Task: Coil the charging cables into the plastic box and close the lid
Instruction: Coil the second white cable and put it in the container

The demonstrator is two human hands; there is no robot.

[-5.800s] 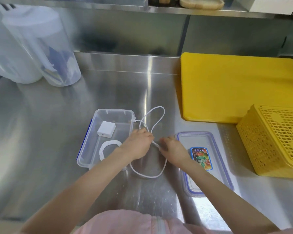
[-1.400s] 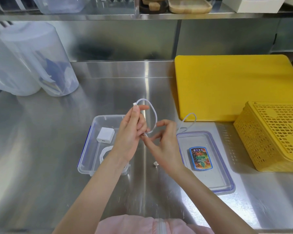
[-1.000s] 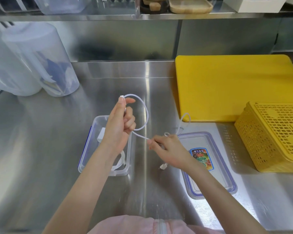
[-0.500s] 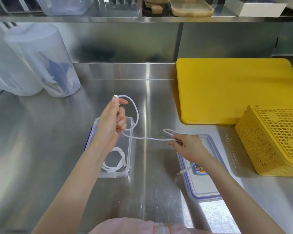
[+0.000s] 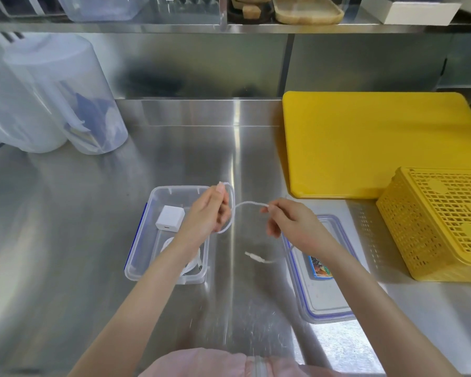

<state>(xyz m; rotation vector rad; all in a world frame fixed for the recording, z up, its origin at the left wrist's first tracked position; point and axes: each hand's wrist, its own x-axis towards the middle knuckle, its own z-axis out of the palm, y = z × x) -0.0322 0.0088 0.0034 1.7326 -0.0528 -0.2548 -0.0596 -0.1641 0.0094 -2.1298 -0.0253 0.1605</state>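
While the left hand (image 5: 206, 213) is pinching one end of the white cable (image 5: 249, 204) and keeping a loop of it at centre frame, the right hand (image 5: 292, 223) is gripping the cable further along, so that a short arc is spanning the gap between them. The free plug (image 5: 252, 257) is dangling below centre, over the tabletop (image 5: 65, 227). The cable is looking light, thin and limp; I judge it is best taken near its ends, since loops may spring open. The clear box (image 5: 140, 235), left of centre, is already holding a white charger (image 5: 170, 221) and another coiled cable (image 5: 193, 263). The lid (image 5: 324, 300) is lying right of centre. The steel is looking smooth and slippery, with a yellow board (image 5: 365, 142) and yellow basket (image 5: 441, 221) crowding the right.
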